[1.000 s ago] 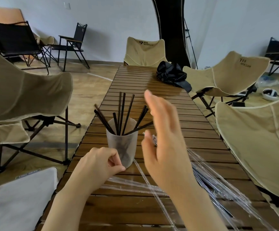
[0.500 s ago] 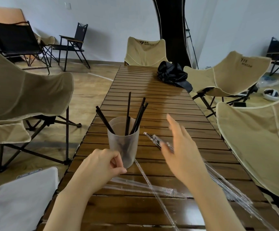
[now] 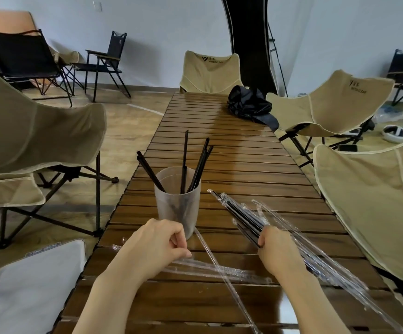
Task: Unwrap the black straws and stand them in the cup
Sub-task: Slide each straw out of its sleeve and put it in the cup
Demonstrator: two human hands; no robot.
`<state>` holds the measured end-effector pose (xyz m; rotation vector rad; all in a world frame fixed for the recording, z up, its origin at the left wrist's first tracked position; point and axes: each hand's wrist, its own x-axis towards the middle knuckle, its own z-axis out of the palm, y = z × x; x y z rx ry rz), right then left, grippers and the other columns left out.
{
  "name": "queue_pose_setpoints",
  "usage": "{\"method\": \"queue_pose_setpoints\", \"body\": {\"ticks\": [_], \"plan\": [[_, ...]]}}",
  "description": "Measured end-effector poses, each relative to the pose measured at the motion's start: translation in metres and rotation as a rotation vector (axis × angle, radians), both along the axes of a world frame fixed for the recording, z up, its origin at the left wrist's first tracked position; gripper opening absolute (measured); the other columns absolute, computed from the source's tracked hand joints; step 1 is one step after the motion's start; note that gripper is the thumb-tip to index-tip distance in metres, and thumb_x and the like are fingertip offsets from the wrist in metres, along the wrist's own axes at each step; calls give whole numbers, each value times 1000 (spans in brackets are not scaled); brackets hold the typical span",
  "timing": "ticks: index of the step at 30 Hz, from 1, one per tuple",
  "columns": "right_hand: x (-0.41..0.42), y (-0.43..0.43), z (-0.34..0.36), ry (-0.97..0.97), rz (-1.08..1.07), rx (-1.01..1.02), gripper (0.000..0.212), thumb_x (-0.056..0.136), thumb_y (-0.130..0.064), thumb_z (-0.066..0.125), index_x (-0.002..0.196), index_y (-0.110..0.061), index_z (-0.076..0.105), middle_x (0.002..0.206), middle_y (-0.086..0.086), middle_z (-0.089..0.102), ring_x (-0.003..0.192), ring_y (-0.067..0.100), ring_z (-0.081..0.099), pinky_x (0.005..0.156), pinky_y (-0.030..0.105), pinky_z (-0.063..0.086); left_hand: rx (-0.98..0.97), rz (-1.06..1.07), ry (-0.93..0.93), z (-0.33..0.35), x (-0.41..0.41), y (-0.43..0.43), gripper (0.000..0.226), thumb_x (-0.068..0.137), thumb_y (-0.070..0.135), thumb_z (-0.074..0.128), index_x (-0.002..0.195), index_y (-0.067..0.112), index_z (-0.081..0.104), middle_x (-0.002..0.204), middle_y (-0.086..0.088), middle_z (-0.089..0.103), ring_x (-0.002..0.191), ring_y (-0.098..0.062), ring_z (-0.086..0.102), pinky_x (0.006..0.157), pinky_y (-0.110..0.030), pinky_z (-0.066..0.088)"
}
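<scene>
A frosted plastic cup stands on the slatted wooden table, with several bare black straws leaning in it. To its right lies a bundle of wrapped black straws in clear sleeves. My right hand rests on this bundle, fingers curled around the straws near their middle. My left hand sits just in front of the cup and pinches an empty clear wrapper that trails across the table toward me.
Several empty clear wrappers lie across the near table. A black bag sits at the far right of the table. Beige folding chairs stand on both sides and at the far end. A grey cushion is at lower left.
My right hand has come down from beside the cup's straws to the wrapped bundle and closed on it. The straws in the cup have settled. My left hand keeps its pinch.
</scene>
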<state>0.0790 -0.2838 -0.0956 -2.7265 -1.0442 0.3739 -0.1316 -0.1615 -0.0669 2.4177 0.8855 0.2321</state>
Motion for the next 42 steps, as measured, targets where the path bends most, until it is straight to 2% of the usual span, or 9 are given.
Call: {"method": "queue_pose_setpoints", "body": {"ticks": [3,11,15,20,24,27,32,36,42], "plan": [[-1,-1,2,27,10,48,25,86,-12,63,106,-15,48,87,0,55,70,15,55,54,22,41,-8,-30,20,1,3,-4,12,80,39,71,76,32,64,80,14,66,78,-1,62,74,-19,53],[17,-14,51,234,-33,286,16,86,-3,60,96,-15,66,75,1,60,65,11,55,49,14,35,-5,-63,-57,-1,5,-2,14,85,37,65,77,35,54,78,16,64,78,3,60,68,-15,49],[16,-22,67,310,106,195,22,85,-3,61,85,-25,66,67,-6,61,52,3,58,46,9,35,-32,-82,-94,0,6,-2,11,91,36,58,83,36,50,76,16,67,75,7,62,67,-16,50],[11,-19,66,375,310,52,22,84,-9,66,85,-31,69,78,-7,67,60,-1,64,55,10,41,-27,-91,-96,-2,9,-4,13,94,31,54,84,35,46,75,16,68,74,8,63,71,-21,56],[4,-16,64,429,413,90,20,82,-12,70,83,-32,72,83,-9,70,70,-1,66,57,8,45,-30,-139,-119,-4,11,-6,10,89,45,57,87,39,49,83,20,62,80,11,58,67,-14,50],[-4,-10,62,496,470,132,19,82,-10,71,82,-29,71,80,-5,71,66,2,66,66,17,53,-88,-231,-120,-4,16,-9,8,88,46,57,96,43,59,90,23,63,86,10,59,75,-16,51],[1,-12,58,476,499,152,5,82,-21,72,84,-26,72,77,-4,71,69,7,67,69,20,54,-88,-251,-140,4,10,-5,19,91,37,54,76,48,59,82,33,61,82,9,60,71,-4,44],[9,-18,59,438,461,225,8,83,-26,72,78,-31,71,72,-10,69,62,0,62,59,13,47,-188,-269,-160,5,8,-6,24,84,57,45,89,43,63,84,24,64,81,4,62,72,-8,46],[4,-10,54,438,528,226,8,87,-30,66,81,-30,70,74,-11,70,56,-1,58,59,14,47,-158,-200,-128,4,9,-7,26,98,26,46,79,28,62,65,5,63,60,-7,60,64,-14,48]]}}
